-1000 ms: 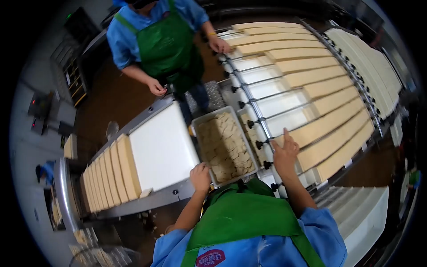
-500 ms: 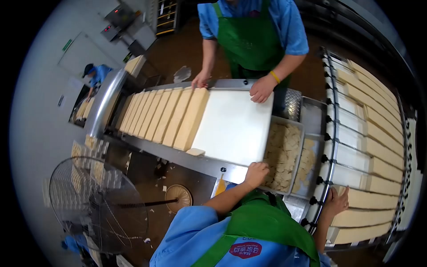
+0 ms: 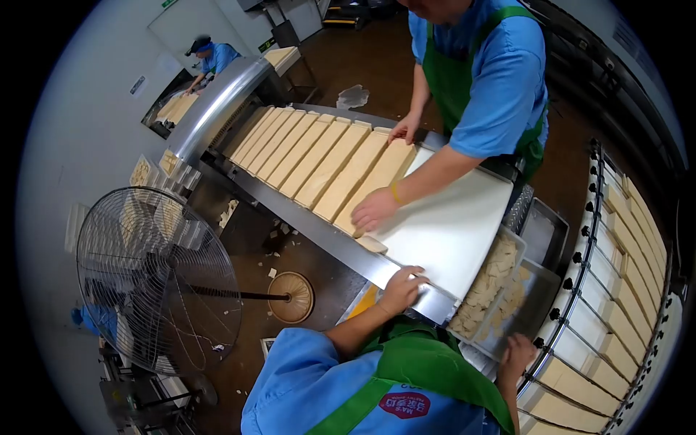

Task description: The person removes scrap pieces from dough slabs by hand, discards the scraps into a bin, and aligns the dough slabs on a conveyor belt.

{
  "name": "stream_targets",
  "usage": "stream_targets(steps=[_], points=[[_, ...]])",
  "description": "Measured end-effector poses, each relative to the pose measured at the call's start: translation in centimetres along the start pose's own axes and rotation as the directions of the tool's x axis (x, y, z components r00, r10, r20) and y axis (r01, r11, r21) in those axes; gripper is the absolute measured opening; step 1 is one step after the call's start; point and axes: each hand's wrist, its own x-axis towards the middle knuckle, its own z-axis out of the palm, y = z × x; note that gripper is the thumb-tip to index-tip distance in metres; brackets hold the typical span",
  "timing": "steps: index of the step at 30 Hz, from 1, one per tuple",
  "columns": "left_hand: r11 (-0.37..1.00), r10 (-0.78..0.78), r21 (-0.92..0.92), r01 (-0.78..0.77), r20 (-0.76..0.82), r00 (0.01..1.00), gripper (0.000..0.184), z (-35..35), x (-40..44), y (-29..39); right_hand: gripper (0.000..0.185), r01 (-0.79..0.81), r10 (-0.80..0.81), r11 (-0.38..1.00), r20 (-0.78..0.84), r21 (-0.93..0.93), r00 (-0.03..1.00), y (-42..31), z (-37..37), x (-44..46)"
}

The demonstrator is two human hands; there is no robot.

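My left hand [image 3: 403, 290] rests at the near edge of the white conveyor belt [image 3: 442, 225], fingers loosely spread and holding nothing. Beside the tray of dough scraps [image 3: 487, 286], my right hand [image 3: 518, 354] hangs near the rail of the right-hand conveyor, fingers apart and empty. A row of long pale dough slabs [image 3: 326, 163] lies on the left belt, with a small loose dough piece [image 3: 372, 244] at its near end. A co-worker across the belt has both hands on the last slab [image 3: 391, 170], one at each end.
A wire fan [image 3: 159, 279] stands at the left, its round base [image 3: 291, 297] on the floor. More slabs [image 3: 623, 312] lie on the right conveyor behind a rail with black knobs [image 3: 563, 297]. Another person [image 3: 212, 56] works at the far left.
The view has swung left. My right hand has come off the right conveyor's slabs towards the scrap trays. The co-worker has moved from the right conveyor to the left belt and reached across a slab.
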Motion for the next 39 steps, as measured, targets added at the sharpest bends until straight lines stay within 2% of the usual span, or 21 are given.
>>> stream_targets(steps=[2, 4, 6, 8, 9, 11, 12, 14, 15, 17, 19, 22, 24, 27, 28, 30, 32, 34, 36, 37, 39], points=[[0.988, -0.112, 0.091, 0.123, -0.117, 0.987, 0.026, -2.4, -0.1, -3.1, 0.022, 0.184, -0.198, 0.946, 0.027, 0.265, 0.98, -2.9, 1.3, 1.2], [0.978, -0.175, 0.059, 0.199, -0.281, 0.944, 0.027, -5.4, 0.9, -5.6, 0.023, 0.243, -0.267, 0.888, 0.007, 0.39, 0.964, -5.2, 3.0, 1.8], [0.93, -0.222, 0.173, 0.323, -0.436, 0.872, 0.027, -8.8, 2.5, -6.9, 0.021, 0.253, -0.277, 0.865, -0.009, 0.434, 0.961, -7.4, 4.5, 3.2], [0.834, -0.442, 0.054, 0.549, -0.53, 0.723, 0.036, -10.9, 2.9, -10.7, 0.019, 0.263, -0.288, 0.841, -0.019, 0.473, 0.957, -10.0, 5.3, 5.3], [0.833, -0.447, 0.044, 0.552, -0.533, 0.718, 0.036, -11.8, 2.8, -12.9, 0.018, 0.256, -0.277, 0.837, -0.029, 0.484, 0.961, -11.7, 5.8, 6.9], [0.655, -0.438, 0.279, 0.702, -0.618, 0.653, 0.059, -13.0, 2.6, -16.9, 0.017, 0.25, -0.269, 0.836, -0.033, 0.488, 0.963, -15.1, 6.6, 10.2], [0.653, -0.446, 0.271, 0.707, -0.617, 0.648, 0.059, -13.7, 2.9, -17.6, 0.017, 0.206, -0.221, 0.855, -0.023, 0.477, 0.975, -16.9, 6.8, 11.9], [0.462, -0.774, 0.207, 0.862, -0.381, 0.506, 0.081, -14.9, 3.8, -18.6, 0.018, 0.163, -0.178, 0.874, -0.011, 0.457, 0.984, -19.8, 7.7, 15.6], [0.449, -0.798, 0.229, 0.863, -0.332, 0.503, 0.089, -15.0, 3.9, -19.6, 0.018, 0.193, -0.218, 0.852, -0.006, 0.487, 0.976, -21.1, 8.2, 17.4], [0.469, -0.804, 0.252, 0.846, -0.274, 0.528, 0.09, -15.0, 4.0, -20.6, 0.019, 0.215, -0.253, 0.833, 0.005, 0.51, 0.968, -23.7, 9.5, 20.9], [0.491, -0.809, 0.301, 0.818, -0.192, 0.556, 0.093, -15.3, 5.0, -20.7, 0.018, 0.323, -0.342, 0.73, -0.087, 0.602, 0.936, -26.1, 11.3, 24.3], [0.507, -0.817, 0.362, 0.782, -0.088, 0.57, 0.091, -15.8, 6.2, -20.7, 0.023, 0.215, -0.261, 0.777, -0.009, 0.592, 0.965, -29.1, 16.1, 28.4], [0.546, -0.791, 0.37, 0.752, -0.067, 0.608, 0.09, -15.7, 6.2, -20.9, 0.037, 0.168, -0.258, 0.802, 0.079, 0.573, 0.963, -30.2, 19.9, 30.9], [0.548, -0.766, 0.466, 0.694, -0.053, 0.641, 0.092, -16.1, 6.4, -20.9, 0.075, 0.155, -0.27, 0.904, 0.252, 0.398, 0.929, -32.2, 25.2, 35.2], [0.559, -0.76, 0.467, 0.685, -0.041, 0.648, 0.092, -16.2, 6.5, -20.8, 0.075, 0.146, -0.257, 0.909, 0.25, 0.39, 0.934, -33.0, 27.0, 36.6], [0.51, -0.783, 0.564, 0.65, -0.009, 0.622, 0.095, -16.2, 6.8, -20.7, 0.08, 0.085, -0.137, 0.982, 0.334, 0.167, 0.932, -34.6, 30.3, 39.6], [0.548, -0.75, 0.554, 0.627, -0.006, 0.661, 0.098, -15.9, 6.2, -21.3, 0.08, -0.001, -0.042, 0.993, 0.362, 0.117, 0.931, -35.9, 32.1, 43.3], [0.526, -0.774, 0.571, 0.631, 0.015, 0.632, 0.1, -16.0, 6.4, -21.3, 0.079, -0.086, 0.053, 0.994, 0.384, 0.069, 0.922, -37.4, 32.5, 46.5], [0.533, -0.761, 0.598, 0.599, 0.031, 0.648, 0.102, -15.8, 6.3, -21.5, 0.076, -0.212, 0.158, 0.976, 0.507, 0.05, 0.847, -38.8, 31.8, 48.7], [0.517, -0.777, 0.609, 0.601, 0.04, 0.628, 0.102, -15.9, 6.4, -21.4, 0.075, -0.153, 0.138, 0.988, 0.502, -0.012, 0.854, -39.0, 32.5, 49.0], [0.493, -0.798, 0.634, 0.596, 0.056, 0.6, 0.102, -16.1, 6.8, -21.3, 0.076, -0.188, 0.175, 0.982, 0.551, -0.034, 0.816, -39.5, 32.3, 49.2]])
